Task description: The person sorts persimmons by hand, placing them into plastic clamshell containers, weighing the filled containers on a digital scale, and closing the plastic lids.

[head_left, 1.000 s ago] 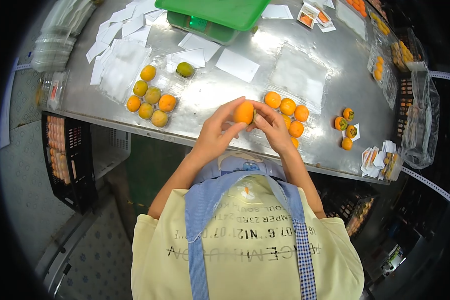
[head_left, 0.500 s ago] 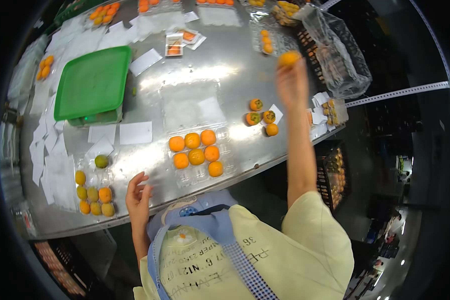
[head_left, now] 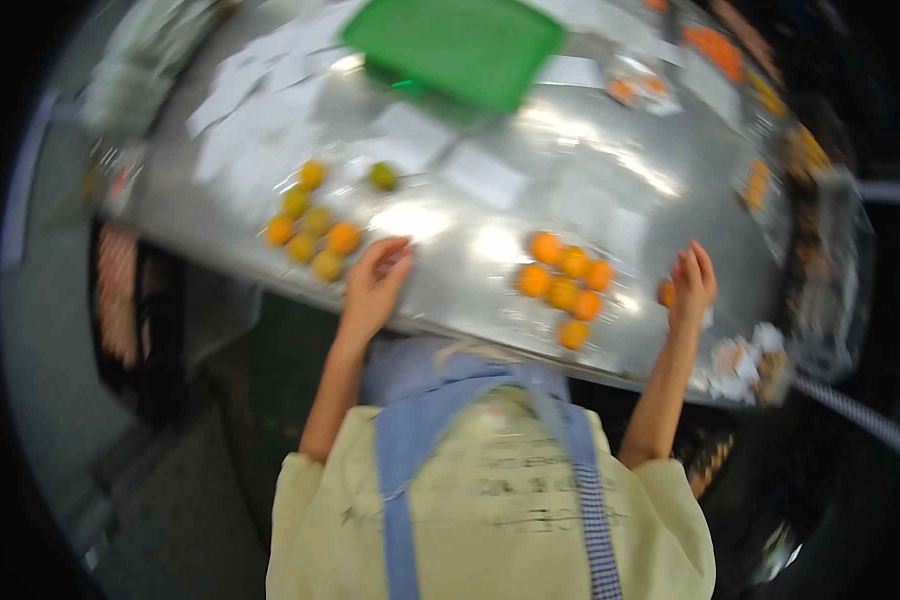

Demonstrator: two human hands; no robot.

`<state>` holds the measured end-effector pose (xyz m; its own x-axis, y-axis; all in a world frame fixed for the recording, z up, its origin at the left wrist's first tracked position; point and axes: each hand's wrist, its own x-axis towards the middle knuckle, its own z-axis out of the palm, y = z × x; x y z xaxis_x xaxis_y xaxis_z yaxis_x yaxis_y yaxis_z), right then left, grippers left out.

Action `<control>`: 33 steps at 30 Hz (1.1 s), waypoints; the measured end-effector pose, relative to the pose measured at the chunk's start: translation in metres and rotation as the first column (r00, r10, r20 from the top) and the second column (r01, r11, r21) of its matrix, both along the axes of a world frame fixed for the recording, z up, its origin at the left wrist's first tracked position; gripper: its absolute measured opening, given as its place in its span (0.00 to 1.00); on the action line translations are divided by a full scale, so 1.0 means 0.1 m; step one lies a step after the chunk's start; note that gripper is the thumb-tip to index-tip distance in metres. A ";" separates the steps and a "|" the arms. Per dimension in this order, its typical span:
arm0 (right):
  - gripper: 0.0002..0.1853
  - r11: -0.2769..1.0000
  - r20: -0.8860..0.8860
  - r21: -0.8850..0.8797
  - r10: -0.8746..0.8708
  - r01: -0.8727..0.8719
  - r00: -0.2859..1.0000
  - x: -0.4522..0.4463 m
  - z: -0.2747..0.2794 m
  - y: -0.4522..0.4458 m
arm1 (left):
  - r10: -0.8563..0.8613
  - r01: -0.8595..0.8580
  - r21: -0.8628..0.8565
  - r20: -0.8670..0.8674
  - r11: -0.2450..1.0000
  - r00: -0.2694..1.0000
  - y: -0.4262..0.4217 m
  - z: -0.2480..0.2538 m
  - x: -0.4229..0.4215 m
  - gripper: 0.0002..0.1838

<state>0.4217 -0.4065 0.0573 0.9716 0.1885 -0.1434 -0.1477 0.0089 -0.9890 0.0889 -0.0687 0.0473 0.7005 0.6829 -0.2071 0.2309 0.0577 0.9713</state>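
Note:
My left hand (head_left: 374,285) hovers over the table's front edge, fingers loosely bent and apart, with nothing seen in it. To its left sits a group of yellow and orange fruit (head_left: 316,222), with one green fruit (head_left: 383,177) set apart. My right hand (head_left: 692,288) is at the right of the table, its fingers stretched, beside an orange persimmon (head_left: 667,292). The hand covers whatever lies behind it. Between my hands, several orange persimmons (head_left: 562,294) rest in a clear plastic tray whose outline is blurred.
A green lid (head_left: 455,45) tops a container at the back. White paper sheets (head_left: 482,174) lie around it. Small packets (head_left: 638,86) and more fruit trays (head_left: 715,52) stand farther back. Crumpled plastic (head_left: 835,270) hangs at the right end, near white papers (head_left: 740,365).
The view has swung left and rotated. My right hand has come back from the far right, where it held an orange fruit, to beside the loose persimmons. My left hand stays near the front edge.

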 end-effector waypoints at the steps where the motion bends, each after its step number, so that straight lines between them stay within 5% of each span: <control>1: 0.13 0.999 -0.034 -0.037 -0.031 0.030 0.999 -0.22 -0.05 0.15 | 0.063 -0.062 0.050 -0.007 0.997 0.998 0.09 -0.03 -0.08 0.13; 6: 0.10 0.983 -0.119 -0.006 0.184 -0.185 0.976 -0.95 -0.24 0.61 | 0.374 -0.347 0.231 -0.083 0.909 0.924 0.73 -0.30 -0.56 0.12; 10: 0.09 0.917 -0.103 -0.144 0.361 -0.373 0.927 -1.31 -0.21 0.88 | 0.524 -0.372 0.484 -0.227 0.792 0.821 1.26 -0.37 -0.86 0.14; 17: 0.09 0.850 -0.188 -0.145 0.479 -0.507 0.857 -1.47 -0.23 1.05 | 0.340 0.044 0.558 -0.564 0.829 0.753 1.65 -0.39 -0.94 0.25; 23: 0.09 0.831 -0.175 -0.212 0.485 -0.514 0.857 -1.52 -0.14 1.14 | 0.276 0.181 0.642 -0.544 0.745 0.793 1.63 -0.25 -0.89 0.25; 26: 0.09 0.823 -0.163 -0.200 0.507 -0.531 0.847 -1.54 -0.20 1.12 | 0.282 0.213 0.792 -0.434 0.572 0.856 1.60 -0.36 -0.95 0.22; 33: 0.09 0.780 -0.170 -0.226 0.559 -0.584 0.812 -1.60 -0.31 1.15 | 0.255 0.156 0.763 -0.390 0.628 0.885 1.60 -0.47 -1.00 0.20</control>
<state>0.2619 -0.2916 0.0266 0.6776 0.6493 -0.3453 -0.1312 -0.3552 -0.9255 -0.0110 0.0916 0.0007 0.6351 0.7595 0.1406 0.6399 -0.6193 0.4549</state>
